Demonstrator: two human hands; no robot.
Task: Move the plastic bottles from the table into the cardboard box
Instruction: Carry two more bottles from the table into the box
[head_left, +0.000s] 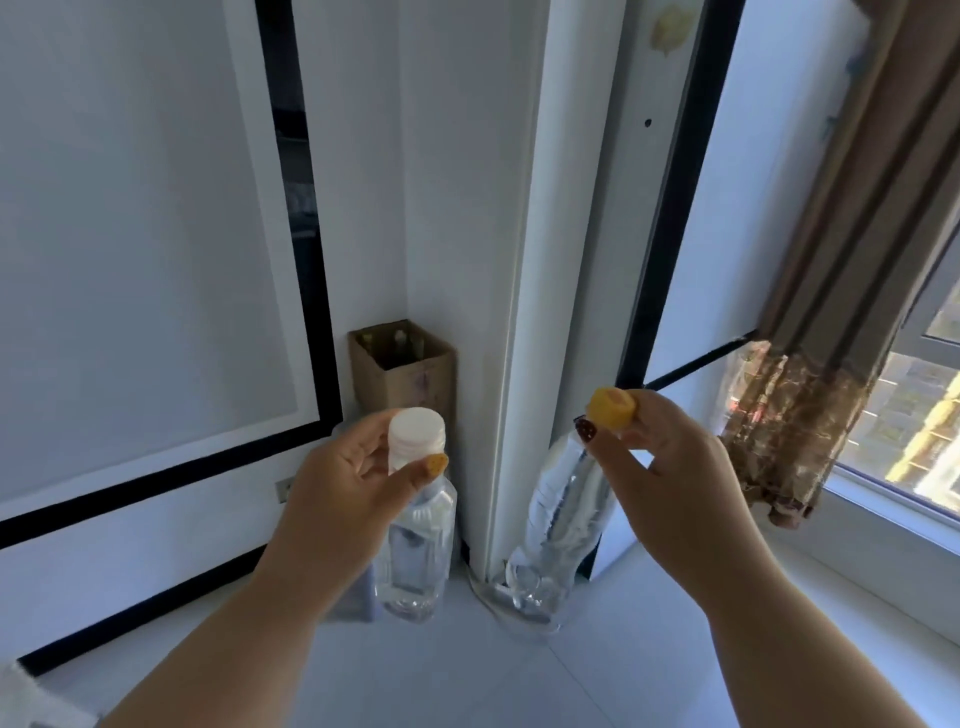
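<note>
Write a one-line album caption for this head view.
Left hand holds a white-capped bottle, right hand an orange-capped bottle, before the cardboard box.

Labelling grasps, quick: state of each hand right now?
Left hand: holding the clear plastic bottle with a white cap by its neck.
Right hand: pinching the clear plastic bottle with a yellow cap at the cap.

Bare forearms, no sleeves. Left hand (353, 478): orange-yellow thumbnail polish. Right hand (660, 457): dark red spotted thumbnail.
</note>
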